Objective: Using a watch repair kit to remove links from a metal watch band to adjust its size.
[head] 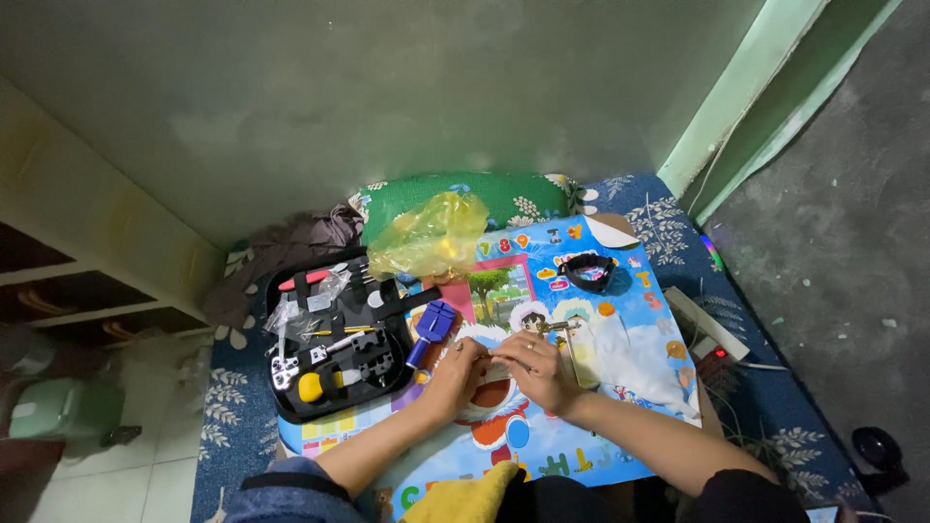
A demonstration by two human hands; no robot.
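Two hands, left hand point(458, 373) and right hand point(536, 368), pinch a small part point(490, 358) between them.

We are looking at a home, in a corner used as a makeshift work spot. A floral bed mattress point(668, 228) is lying on the floor against a bare painted wall point(387, 87), a pillow point(504, 197) is sitting at its head, and a child's picture mat point(601, 339) is covering it.
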